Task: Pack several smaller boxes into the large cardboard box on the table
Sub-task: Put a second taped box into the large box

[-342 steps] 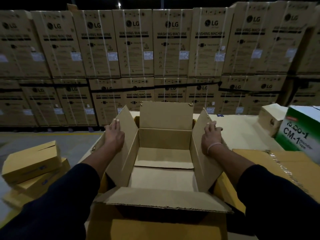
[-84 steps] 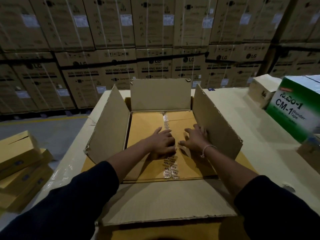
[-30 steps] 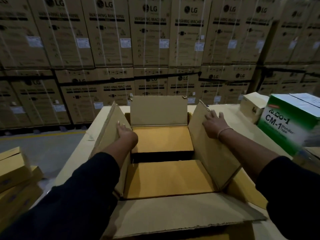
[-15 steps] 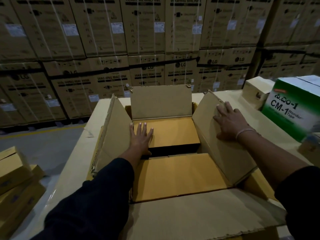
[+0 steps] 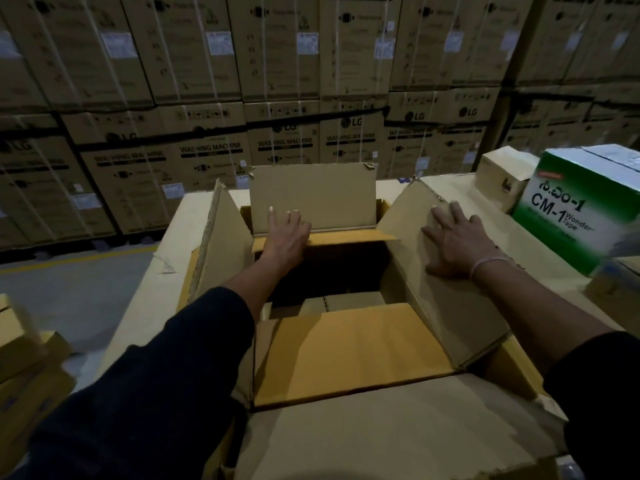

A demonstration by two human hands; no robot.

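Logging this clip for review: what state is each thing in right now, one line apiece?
large cardboard box: open, all four flaps up or splayed
far smaller box: inside, against the far wall
near smaller box: inside, lying flat, closed
left hand: flat, fingers straight, on the far smaller box
right hand: flat, pressing the right flap outward

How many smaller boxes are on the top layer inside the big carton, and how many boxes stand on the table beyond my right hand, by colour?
Yellow: 2, near yellow box and far yellow box
Tan: 1, tan box
Green-and-white: 1, green-and-white tape box
Total: 4
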